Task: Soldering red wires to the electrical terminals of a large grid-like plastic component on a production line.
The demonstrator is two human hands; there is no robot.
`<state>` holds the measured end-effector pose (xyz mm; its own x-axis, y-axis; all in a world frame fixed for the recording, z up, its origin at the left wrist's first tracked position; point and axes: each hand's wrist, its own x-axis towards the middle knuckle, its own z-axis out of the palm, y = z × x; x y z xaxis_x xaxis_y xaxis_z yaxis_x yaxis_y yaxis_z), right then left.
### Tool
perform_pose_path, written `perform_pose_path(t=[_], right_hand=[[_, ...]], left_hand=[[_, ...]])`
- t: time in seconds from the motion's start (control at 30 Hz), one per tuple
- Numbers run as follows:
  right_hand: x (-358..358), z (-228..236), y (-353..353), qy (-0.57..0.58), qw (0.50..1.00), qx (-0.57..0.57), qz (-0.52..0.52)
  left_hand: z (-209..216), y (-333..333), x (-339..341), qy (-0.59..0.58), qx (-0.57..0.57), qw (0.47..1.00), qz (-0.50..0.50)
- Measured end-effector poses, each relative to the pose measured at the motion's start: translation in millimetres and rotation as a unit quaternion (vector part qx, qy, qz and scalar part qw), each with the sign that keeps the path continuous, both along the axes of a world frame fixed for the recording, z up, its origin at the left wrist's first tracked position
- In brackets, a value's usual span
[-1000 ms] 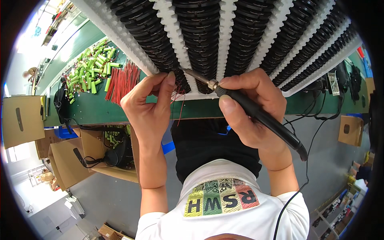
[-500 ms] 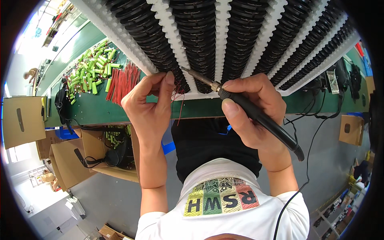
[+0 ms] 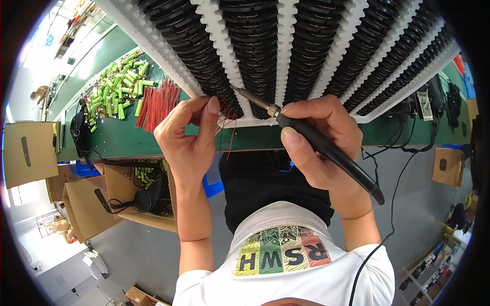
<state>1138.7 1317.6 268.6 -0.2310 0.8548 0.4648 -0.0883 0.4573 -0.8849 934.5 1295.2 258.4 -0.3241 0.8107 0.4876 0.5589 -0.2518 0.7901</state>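
Observation:
My right hand (image 3: 326,145) grips the black handle of a soldering iron (image 3: 352,171). Its metal tip points up and left, over the near end of a row of black ring-shaped parts (image 3: 224,92). Beside that tip, my left hand (image 3: 185,135) is closed in a pinch, thumb against forefinger. It seems to hold a thin red wire (image 3: 231,136); more fine red and dark strands hang there, and their ends at the fingertips are too small to make out. The black parts stand in several rows in a white foam tray (image 3: 153,53).
On the green bench (image 3: 122,140) to the left lie a heap of green cylindrical cells (image 3: 120,84) and a bundle of red wires (image 3: 155,109). An open cardboard box (image 3: 94,209) stands below. The iron's cord (image 3: 392,214) runs down at the right, near black cables.
My left fingertips have drawn back slightly toward me, showing more of the red strands. The right hand and soldering iron have shifted a little left.

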Motion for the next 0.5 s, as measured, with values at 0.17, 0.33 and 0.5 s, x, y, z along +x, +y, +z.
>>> perform_pose_path(t=[0.17,0.33,0.5], right_hand=[[0,2,2,-0.014,1.0,-0.006,0.005],[-1,4,3,-0.033,0.999,-0.011,0.006],[-4,7,5,-0.046,0.999,-0.018,0.006]], left_hand=[[12,1,0,0.07,-0.028,0.997,-0.028],[18,2,2,0.088,-0.055,0.994,-0.039],[20,2,4,0.08,-0.064,0.994,-0.028]])
